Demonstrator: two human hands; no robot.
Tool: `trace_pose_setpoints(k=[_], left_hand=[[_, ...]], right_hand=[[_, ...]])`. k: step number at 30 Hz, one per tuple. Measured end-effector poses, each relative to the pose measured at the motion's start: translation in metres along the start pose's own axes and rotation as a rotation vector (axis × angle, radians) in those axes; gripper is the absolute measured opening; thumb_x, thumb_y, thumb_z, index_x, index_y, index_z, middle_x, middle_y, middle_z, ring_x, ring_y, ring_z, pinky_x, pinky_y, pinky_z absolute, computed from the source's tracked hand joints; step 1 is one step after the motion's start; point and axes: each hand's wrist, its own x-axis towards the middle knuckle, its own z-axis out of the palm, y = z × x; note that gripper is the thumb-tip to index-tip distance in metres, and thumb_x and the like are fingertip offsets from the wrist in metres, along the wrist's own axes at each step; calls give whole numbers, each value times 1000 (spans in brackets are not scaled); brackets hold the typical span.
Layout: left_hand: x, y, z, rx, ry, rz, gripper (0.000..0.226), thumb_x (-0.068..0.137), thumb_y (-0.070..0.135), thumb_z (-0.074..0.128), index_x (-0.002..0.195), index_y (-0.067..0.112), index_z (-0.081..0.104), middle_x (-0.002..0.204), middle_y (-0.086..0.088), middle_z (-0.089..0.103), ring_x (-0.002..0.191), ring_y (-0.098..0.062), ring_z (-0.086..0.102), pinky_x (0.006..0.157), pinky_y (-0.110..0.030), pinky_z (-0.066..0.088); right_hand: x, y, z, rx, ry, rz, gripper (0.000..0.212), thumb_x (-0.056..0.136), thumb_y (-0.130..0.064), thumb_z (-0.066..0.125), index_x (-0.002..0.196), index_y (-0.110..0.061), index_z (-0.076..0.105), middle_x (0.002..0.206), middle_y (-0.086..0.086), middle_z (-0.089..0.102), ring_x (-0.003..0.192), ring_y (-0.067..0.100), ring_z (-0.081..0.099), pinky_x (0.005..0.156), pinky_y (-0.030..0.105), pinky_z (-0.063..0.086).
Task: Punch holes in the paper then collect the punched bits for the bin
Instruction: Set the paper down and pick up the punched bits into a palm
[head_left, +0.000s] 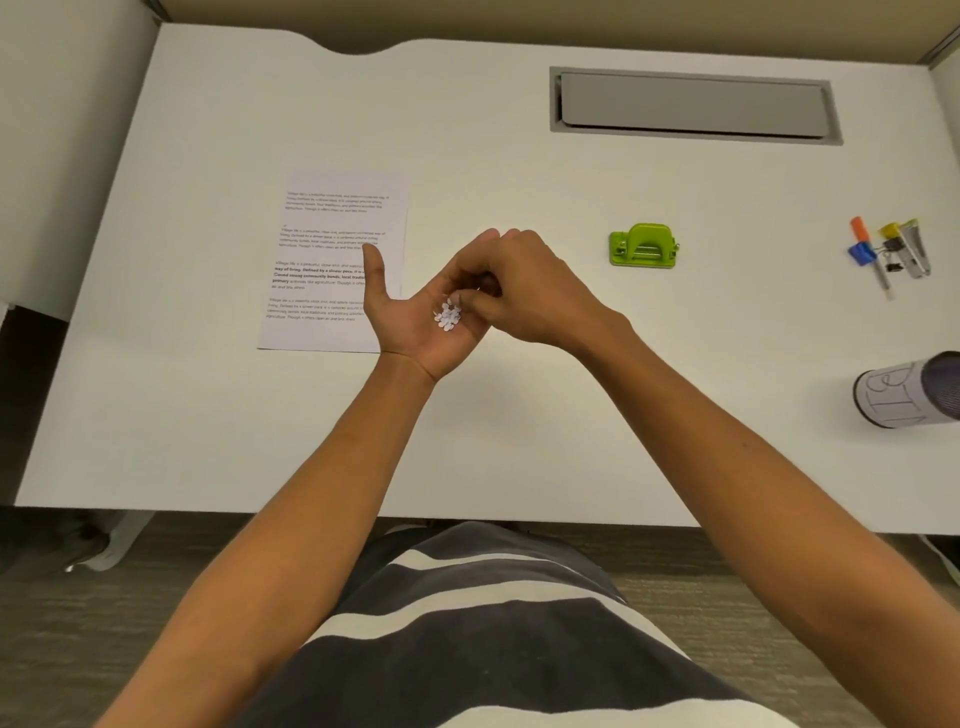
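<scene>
My left hand (410, 322) is palm up over the middle of the desk, cupping a small heap of white punched paper bits (448, 315). My right hand (530, 288) reaches over it from the right, fingertips pinched together just above the heap and touching it. A printed sheet of paper (332, 260) lies flat on the desk to the left, partly covered by my left thumb. The green hole punch (644, 246) sits on the desk to the right, apart from both hands.
A round bin with a paper label (909, 391) lies at the desk's right edge. Pens, markers and clips (888, 252) are clustered at the far right. A grey cable hatch (693, 105) is set into the back of the white desk (260, 426).
</scene>
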Motion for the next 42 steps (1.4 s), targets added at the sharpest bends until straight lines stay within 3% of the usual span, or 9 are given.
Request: trace_pose_setpoints(k=[3, 8, 15, 18, 22, 27, 32, 37, 42], left_hand=[[2, -2, -2, 71, 26, 3, 111, 80, 86, 37, 118, -16, 61, 111, -26, 67, 105, -36, 65, 85, -35, 52], [6, -9, 1, 89, 42, 13, 110, 79, 85, 39, 122, -15, 58, 114, -27, 65, 108, -35, 65, 84, -39, 54], [14, -27, 6, 90, 3, 37, 113, 81, 84, 38, 126, -17, 54, 119, -31, 62, 113, -40, 62, 90, -43, 52], [18, -35, 9, 90, 25, 51, 110, 81, 84, 39, 128, -15, 52, 123, -29, 61, 116, -40, 61, 92, -45, 53], [28, -49, 9, 88, 91, 84, 109, 80, 83, 42, 137, -10, 44, 130, -26, 56, 123, -38, 56, 93, -45, 53], [39, -68, 12, 87, 4, 48, 112, 81, 82, 44, 138, -15, 43, 141, -31, 48, 135, -42, 45, 110, -48, 39], [49, -67, 14, 89, 69, 101, 105, 86, 75, 47, 146, -10, 34, 155, -29, 33, 145, -44, 32, 122, -53, 22], [57, -43, 27, 117, 109, 97, 93, 95, 69, 34, 147, -8, 33, 148, -31, 42, 140, -47, 39, 118, -55, 30], [58, -23, 28, 194, 196, 134, 83, 99, 64, 27, 139, -5, 48, 139, -29, 54, 133, -45, 48, 109, -56, 43]], right_hand=[[-3, 3, -4, -3, 32, -5, 16, 82, -25, 71, 97, -20, 75, 88, -5, 70, 77, 11, 55, 71, 38, 54], [-7, 7, -9, -6, 45, -5, 15, 79, -26, 74, 89, -15, 72, 82, 0, 70, 69, 12, 57, 68, 40, 54], [-16, 20, -25, 10, -8, -49, 19, 88, -22, 67, 103, -16, 76, 98, -2, 75, 81, 8, 61, 73, 25, 52], [-19, 26, -31, -18, -1, -48, 16, 89, -24, 65, 97, -13, 73, 88, -2, 72, 72, 8, 56, 68, 25, 49], [-29, 36, -40, 72, 58, -1, 17, 80, -28, 74, 72, -24, 60, 63, -14, 56, 58, 1, 52, 54, 11, 38], [-43, 50, -54, 225, 168, 35, 12, 84, -26, 74, 80, -15, 74, 69, -14, 68, 64, 2, 64, 62, 12, 49], [-55, 59, -72, 514, 262, 35, 9, 91, -19, 67, 94, -13, 74, 86, -5, 73, 76, 3, 67, 70, 17, 53], [-60, 73, -85, 1087, 368, 260, 20, 97, -34, 60, 100, -17, 69, 97, -2, 73, 83, 11, 66, 68, 26, 51], [-75, 103, -69, 1788, 472, 459, 33, 94, -50, 58, 99, -18, 67, 99, -2, 71, 85, 16, 63, 67, 28, 49]])
